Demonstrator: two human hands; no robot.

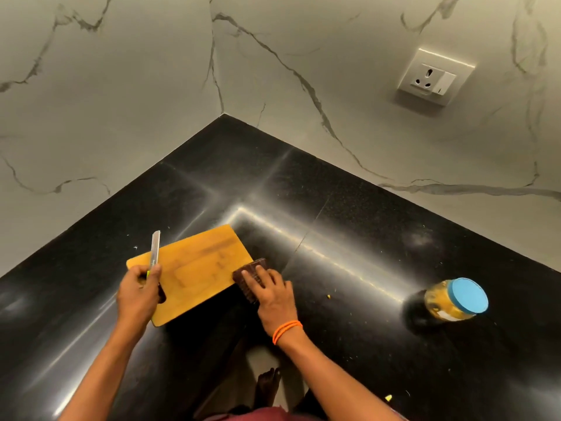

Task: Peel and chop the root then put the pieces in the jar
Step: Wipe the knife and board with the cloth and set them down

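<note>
A wooden chopping board (200, 268) lies at an angle on the black counter (349, 238), with nothing on it. My left hand (138, 294) grips a knife (155, 250) at the board's left end, the blade pointing away from me. My right hand (273, 294) rests with fairly straight fingers on a dark brown ribbed block (254, 266) at the board's right edge. A jar (446, 305) with a blue lid (469, 294) stands at the right, closed, with yellow pieces inside. No whole root is in view.
Small yellow scraps lie on the counter, one (328, 296) right of my right hand and one (388, 398) near the front edge. Marble walls meet in a corner behind the board. A wall socket (431, 77) sits at the upper right.
</note>
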